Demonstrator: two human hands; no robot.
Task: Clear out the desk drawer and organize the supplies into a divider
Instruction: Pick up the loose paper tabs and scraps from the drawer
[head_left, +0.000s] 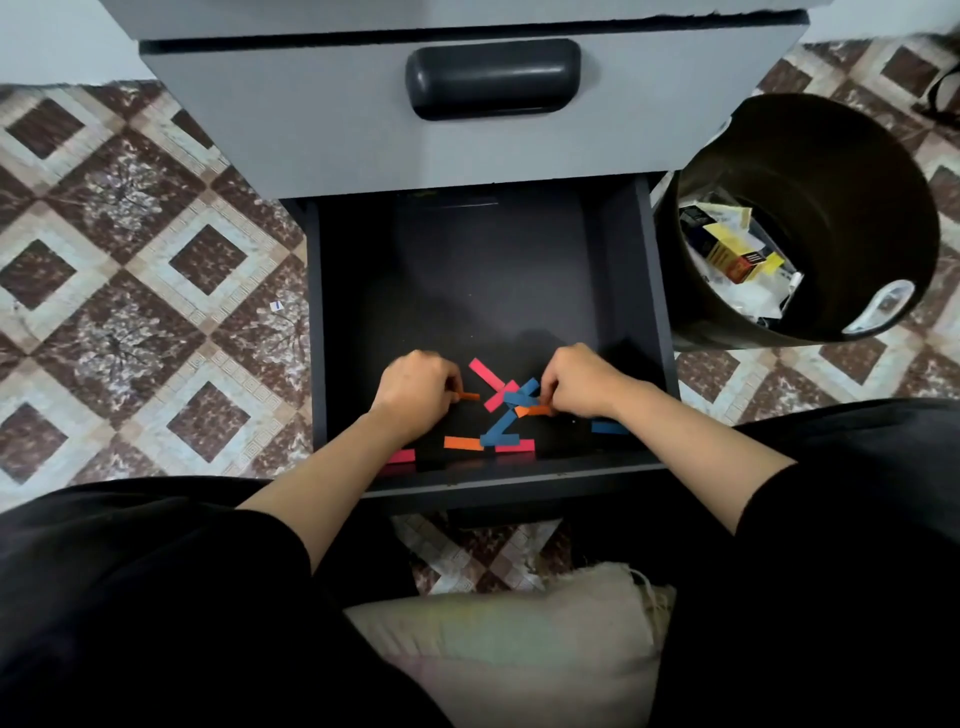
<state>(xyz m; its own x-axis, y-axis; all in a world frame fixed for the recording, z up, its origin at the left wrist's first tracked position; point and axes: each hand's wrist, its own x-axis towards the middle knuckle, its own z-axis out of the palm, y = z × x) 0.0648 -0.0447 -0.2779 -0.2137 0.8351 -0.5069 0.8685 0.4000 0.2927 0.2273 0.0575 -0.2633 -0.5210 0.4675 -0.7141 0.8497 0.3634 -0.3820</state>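
Past the cushion (509, 639), pink, blue, orange strips (519, 396) litter the dark drawer (493, 270).

Open dark drawer (488, 291) holds pink, blue and orange paper strips (511, 397), seemingly overlapping, near its front.

left hand (415, 387) fingertips hidden; blue strip (609, 427) half under right forearm (691, 441); bin (831, 156) contents unclear
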